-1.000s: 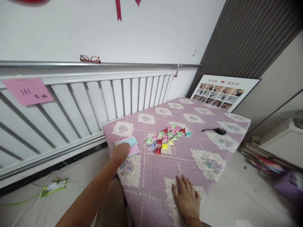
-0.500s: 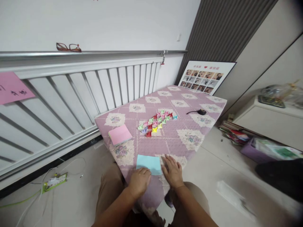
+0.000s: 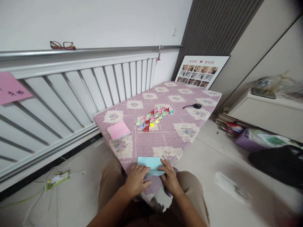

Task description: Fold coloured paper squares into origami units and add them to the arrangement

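Observation:
A sheet of light blue paper (image 3: 152, 162) lies at the near corner of the table, its near edge lifted and partly folded over. My left hand (image 3: 138, 179) rests at the sheet's left side, fingers on the paper and thumb held apart. At the right edge, my right hand (image 3: 169, 175) grips the paper between thumb and fingers. Further up the cloth stand several small folded paper shapes (image 3: 152, 125) in rows of red, green, pink, yellow and blue. To the left sits a stack of pink paper (image 3: 118, 130).
A floral cloth (image 3: 156, 142) covers the table. A black object with a strap (image 3: 197, 106) lies toward its right edge, and a photo board (image 3: 201, 72) leans at the far end. Along the left runs a white radiator (image 3: 78, 94). A power strip (image 3: 58, 179) is on the floor.
The blue sheet lay flat before; now its near edge is raised and bent over. My left thumb has spread away from the fingers, and my right hand has closed on the right edge.

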Available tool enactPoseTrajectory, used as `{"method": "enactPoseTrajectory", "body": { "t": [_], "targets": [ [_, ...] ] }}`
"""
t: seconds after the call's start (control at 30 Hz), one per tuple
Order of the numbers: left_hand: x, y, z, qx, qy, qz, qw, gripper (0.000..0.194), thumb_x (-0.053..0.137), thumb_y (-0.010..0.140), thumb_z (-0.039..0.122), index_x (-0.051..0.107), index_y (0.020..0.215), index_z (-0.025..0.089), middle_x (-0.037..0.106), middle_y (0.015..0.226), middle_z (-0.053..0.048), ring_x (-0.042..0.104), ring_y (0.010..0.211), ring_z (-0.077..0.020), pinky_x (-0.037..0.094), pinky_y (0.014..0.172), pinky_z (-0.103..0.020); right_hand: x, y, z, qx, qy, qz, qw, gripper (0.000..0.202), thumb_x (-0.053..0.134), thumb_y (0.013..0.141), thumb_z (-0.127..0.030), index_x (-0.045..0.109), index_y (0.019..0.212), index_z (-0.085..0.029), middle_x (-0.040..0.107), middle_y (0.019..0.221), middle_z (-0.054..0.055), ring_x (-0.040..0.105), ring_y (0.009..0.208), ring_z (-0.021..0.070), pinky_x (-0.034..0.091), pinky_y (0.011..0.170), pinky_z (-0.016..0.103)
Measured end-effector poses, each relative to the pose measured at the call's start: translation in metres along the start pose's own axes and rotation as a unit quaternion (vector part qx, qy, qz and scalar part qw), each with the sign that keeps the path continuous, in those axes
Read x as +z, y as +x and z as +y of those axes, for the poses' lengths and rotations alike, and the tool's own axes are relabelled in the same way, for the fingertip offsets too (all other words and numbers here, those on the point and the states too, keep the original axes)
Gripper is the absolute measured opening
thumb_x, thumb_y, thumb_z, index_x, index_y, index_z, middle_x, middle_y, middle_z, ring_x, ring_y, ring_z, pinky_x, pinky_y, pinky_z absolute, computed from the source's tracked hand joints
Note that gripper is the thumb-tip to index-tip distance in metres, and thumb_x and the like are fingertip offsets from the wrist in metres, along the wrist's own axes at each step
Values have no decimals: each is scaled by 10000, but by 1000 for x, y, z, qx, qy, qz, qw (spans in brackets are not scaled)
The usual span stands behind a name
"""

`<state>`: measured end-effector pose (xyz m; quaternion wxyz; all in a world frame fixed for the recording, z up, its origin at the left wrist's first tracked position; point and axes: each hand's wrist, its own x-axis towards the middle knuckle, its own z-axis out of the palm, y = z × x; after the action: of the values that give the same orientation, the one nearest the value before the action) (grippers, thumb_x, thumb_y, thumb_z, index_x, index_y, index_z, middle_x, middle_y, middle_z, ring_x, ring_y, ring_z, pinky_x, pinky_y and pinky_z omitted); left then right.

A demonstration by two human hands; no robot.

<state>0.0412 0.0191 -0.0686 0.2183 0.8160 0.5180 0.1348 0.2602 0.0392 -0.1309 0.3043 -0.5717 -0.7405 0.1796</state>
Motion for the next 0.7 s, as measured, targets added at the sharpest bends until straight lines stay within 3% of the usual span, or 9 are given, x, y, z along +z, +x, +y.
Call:
{"method": "enactPoseTrajectory", "body": {
  "t": [0.13, 0.23, 0.33, 0.53, 0.7],
  "targets": [
    [4, -2, -29, -82, -61, 34, 994, 436, 572, 777, 163, 565, 1209, 216, 662, 1080, -54, 575, 1017, -213, 409, 943, -362, 1, 0, 1, 3, 10, 9, 1000, 173, 529, 809, -303, 684, 823, -228, 563, 1310, 86, 397, 1309, 296, 357, 1022, 508],
    [10, 2, -38, -150, -96, 70, 982, 377, 531, 802, 158, 584, 1175, 185, 671, 986, -55, 600, 933, -193, 442, 879, -325, 4, 2, 0, 5, 20, 16, 1000, 277, 501, 859, -393, 692, 956, -217, 568, 1294, 95, 404, 1297, 289, 341, 1050, 496],
    [10, 8, -35, -186, -87, 74, 976, 424, 540, 820, 216, 531, 1243, 185, 667, 975, -55, 604, 923, -207, 446, 862, -332, 5, 6, -5, 12, 16, 31, 999, 338, 471, 888, -418, 690, 1019, -197, 595, 1241, 103, 440, 1256, 276, 336, 1065, 473],
    [1, 15, -27, -211, -29, 47, 976, 509, 504, 869, 255, 389, 1356, 167, 665, 1077, -105, 625, 971, -224, 440, 846, -309, 8, 17, -16, 34, -21, 91, 995, 348, 486, 885, -410, 681, 699, -189, 653, 1068, 114, 544, 1062, 250, 385, 1001, 436],
    [2, 19, -28, -221, 33, 35, 974, 586, 489, 894, 303, 277, 1417, 145, 679, 1046, -130, 642, 951, -246, 437, 823, -327, 10, 19, -17, 40, -29, 97, 994, 341, 484, 876, -382, 663, 653, -197, 654, 1037, 113, 542, 1037, 251, 391, 976, 436]
  ]
}}
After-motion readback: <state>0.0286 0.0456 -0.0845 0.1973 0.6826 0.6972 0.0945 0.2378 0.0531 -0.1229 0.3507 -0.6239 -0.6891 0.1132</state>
